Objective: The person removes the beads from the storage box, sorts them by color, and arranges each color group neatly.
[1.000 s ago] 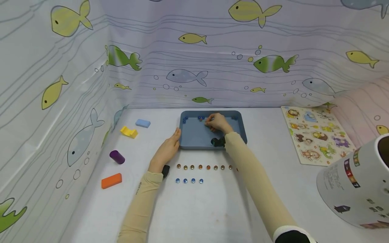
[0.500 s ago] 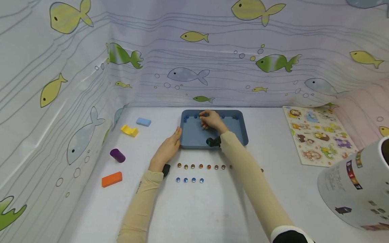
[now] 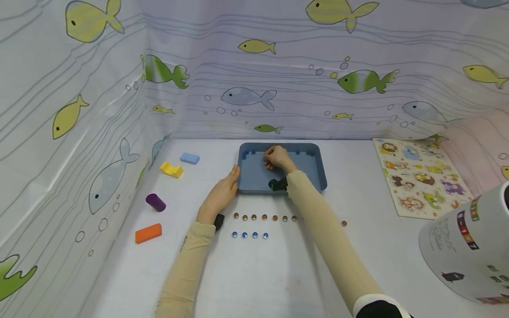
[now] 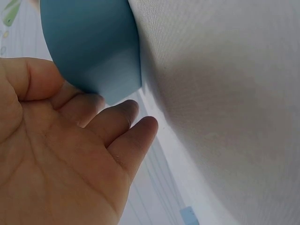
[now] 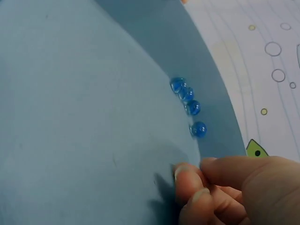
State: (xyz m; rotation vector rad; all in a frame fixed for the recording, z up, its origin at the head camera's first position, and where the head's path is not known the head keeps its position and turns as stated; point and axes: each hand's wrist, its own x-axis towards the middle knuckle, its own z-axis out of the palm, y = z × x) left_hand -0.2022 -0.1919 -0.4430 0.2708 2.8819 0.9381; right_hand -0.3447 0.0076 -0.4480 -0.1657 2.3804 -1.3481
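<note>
A shallow blue-grey tray (image 3: 254,181) stands at the back of the table. My left hand (image 3: 221,192) rests with straight fingers against its left side; the left wrist view shows the fingertips at the tray's outer corner (image 4: 98,56). Inside the tray, my right hand (image 3: 278,159) is near the back wall, thumb and forefinger tips brought together in a pinch. A marble between them would be hidden by the fingers; I cannot see it directly. Several blue marbles (image 5: 199,129) lie along the back wall beside the right hand, and more blue marbles (image 3: 309,153) sit at the back right.
On the table before the tray lie a row of amber marbles (image 3: 264,217) and a shorter row of blue marbles (image 3: 255,235). Toy blocks, orange (image 3: 149,233), purple (image 3: 155,202), yellow (image 3: 172,169) and blue (image 3: 190,158), lie left. A picture board (image 3: 421,176) and white cylinder (image 3: 457,243) stand right.
My right hand moves left along the back wall to an orange marble, then draws slightly back; that marble no longer shows. Blue marbles there have rolled apart. My left hand stays at the tray.
</note>
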